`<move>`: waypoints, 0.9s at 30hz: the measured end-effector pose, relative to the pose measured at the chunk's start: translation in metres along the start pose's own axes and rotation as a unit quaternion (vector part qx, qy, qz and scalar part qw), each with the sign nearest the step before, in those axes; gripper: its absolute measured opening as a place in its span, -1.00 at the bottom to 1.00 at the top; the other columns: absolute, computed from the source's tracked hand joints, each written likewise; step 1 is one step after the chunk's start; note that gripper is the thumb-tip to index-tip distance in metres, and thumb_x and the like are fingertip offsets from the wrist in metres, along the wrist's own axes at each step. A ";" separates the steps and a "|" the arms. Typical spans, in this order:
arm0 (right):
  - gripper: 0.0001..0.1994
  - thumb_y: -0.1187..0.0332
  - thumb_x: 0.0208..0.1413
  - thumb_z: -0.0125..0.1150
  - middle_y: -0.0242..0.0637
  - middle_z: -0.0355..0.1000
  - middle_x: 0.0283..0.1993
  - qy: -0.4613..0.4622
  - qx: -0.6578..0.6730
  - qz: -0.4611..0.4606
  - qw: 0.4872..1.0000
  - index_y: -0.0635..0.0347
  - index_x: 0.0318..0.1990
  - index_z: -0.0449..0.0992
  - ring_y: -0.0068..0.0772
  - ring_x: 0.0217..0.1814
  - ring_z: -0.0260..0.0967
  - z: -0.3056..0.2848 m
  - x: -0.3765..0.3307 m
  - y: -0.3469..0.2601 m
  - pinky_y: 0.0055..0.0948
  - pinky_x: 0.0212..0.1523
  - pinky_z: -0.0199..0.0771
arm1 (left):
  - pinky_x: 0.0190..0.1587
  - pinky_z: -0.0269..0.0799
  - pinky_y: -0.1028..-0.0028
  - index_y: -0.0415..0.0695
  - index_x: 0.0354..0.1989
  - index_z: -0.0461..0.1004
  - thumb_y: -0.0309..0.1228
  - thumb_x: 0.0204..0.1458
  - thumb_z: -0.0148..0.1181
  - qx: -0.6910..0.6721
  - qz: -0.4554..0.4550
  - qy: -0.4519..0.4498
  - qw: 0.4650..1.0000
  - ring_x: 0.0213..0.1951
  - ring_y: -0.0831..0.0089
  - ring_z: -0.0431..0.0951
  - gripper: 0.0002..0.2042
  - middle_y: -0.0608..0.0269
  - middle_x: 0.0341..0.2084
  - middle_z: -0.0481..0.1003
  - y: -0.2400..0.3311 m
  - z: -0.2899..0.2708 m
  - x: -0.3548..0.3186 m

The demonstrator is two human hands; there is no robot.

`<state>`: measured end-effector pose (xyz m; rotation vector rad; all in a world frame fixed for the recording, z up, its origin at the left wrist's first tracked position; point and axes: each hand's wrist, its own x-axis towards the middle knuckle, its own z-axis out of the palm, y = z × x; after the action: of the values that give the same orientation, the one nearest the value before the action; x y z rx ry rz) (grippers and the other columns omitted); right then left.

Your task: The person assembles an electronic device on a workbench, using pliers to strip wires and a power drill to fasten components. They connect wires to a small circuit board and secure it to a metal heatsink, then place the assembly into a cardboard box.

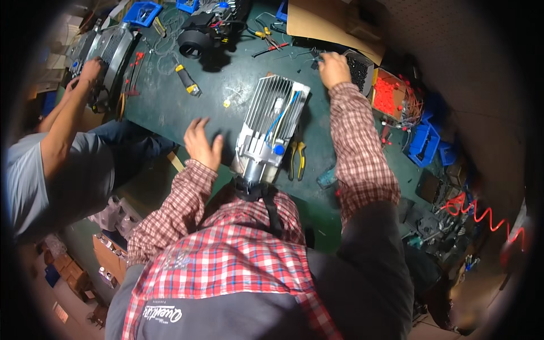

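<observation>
The dark green tabletop (170,107) fills the upper middle of the view, cluttered with tools and wires. At its centre lies a finned silver motor housing (266,127), its long axis running from 1 o'clock down to 7 o'clock, with blue and white wires across its ribbed top. A co-worker in a grey shirt (34,170) sits at 9 o'clock, both hands on a second grey motor (107,48) at 10 o'clock.

A sheet of brown cardboard (323,25) lies at 12 o'clock, and a black round blower part (192,42) sits left of it. A tray of small black parts (358,69) stands at 1 o'clock, with a box of red pieces (386,93) just beside it at 2 o'clock.

The left hand (202,143) rests flat on the tabletop just left of the housing, fingers spread apart, holding nothing. The right hand (334,69) reaches to the tray's near edge at 1 o'clock, fingers curled together; I cannot tell whether it grips anything.

Yellow-handled pliers (297,160) lie just right of the housing's lower end. A yellow-and-black tool (187,79) lies at 11 o'clock.
</observation>
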<state>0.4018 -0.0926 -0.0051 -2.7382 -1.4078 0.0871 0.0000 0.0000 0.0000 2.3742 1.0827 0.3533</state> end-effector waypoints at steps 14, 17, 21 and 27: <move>-0.87 0.43 0.06 0.00 -0.25 0.37 -0.16 0.178 0.109 -0.051 0.977 0.17 -0.31 0.50 -0.17 -0.04 0.29 0.108 0.048 -0.021 -0.24 -0.01 0.31 | 0.14 0.24 0.26 -0.25 0.10 0.37 -0.14 0.01 0.24 -0.006 0.167 -0.161 0.973 0.02 0.11 0.38 -0.46 -0.01 -0.07 0.45 0.113 0.023 0.149; -0.87 0.43 0.06 0.00 -0.26 0.37 -0.17 0.199 0.126 -0.029 0.971 0.16 -0.32 0.50 -0.19 -0.06 0.29 0.103 0.056 -0.022 -0.25 -0.03 0.29 | 0.10 0.25 0.28 -0.19 0.04 0.43 -0.21 0.01 0.21 -0.010 0.179 -0.142 0.973 -0.03 0.13 0.39 -0.55 0.03 -0.08 0.45 0.124 0.022 0.149; -0.86 0.40 0.06 0.01 -0.23 0.40 -0.20 0.143 0.081 -0.022 0.986 0.12 -0.32 0.52 -0.22 -0.07 0.30 0.100 0.074 -0.024 -0.27 -0.05 0.26 | 0.13 0.20 0.20 -0.12 -0.03 0.48 -0.23 0.04 0.14 0.036 0.224 -0.149 0.963 -0.02 0.05 0.35 -0.65 -0.03 -0.04 0.42 0.131 0.022 0.147; -0.89 0.38 0.01 0.04 -0.26 0.43 -0.20 0.217 0.041 -0.120 0.968 0.09 -0.38 0.51 -0.28 0.04 0.31 0.080 0.080 -0.025 -0.30 -0.05 0.29 | 0.11 0.23 0.19 -0.09 -0.03 0.49 -0.26 0.05 0.15 0.012 0.235 -0.139 0.962 -0.03 0.04 0.36 -0.68 -0.01 -0.06 0.43 0.127 0.021 0.147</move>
<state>0.4212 -0.0109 -0.0849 -2.3019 -1.5388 -0.4273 0.1843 0.0338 0.0546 2.5889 0.3924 0.1567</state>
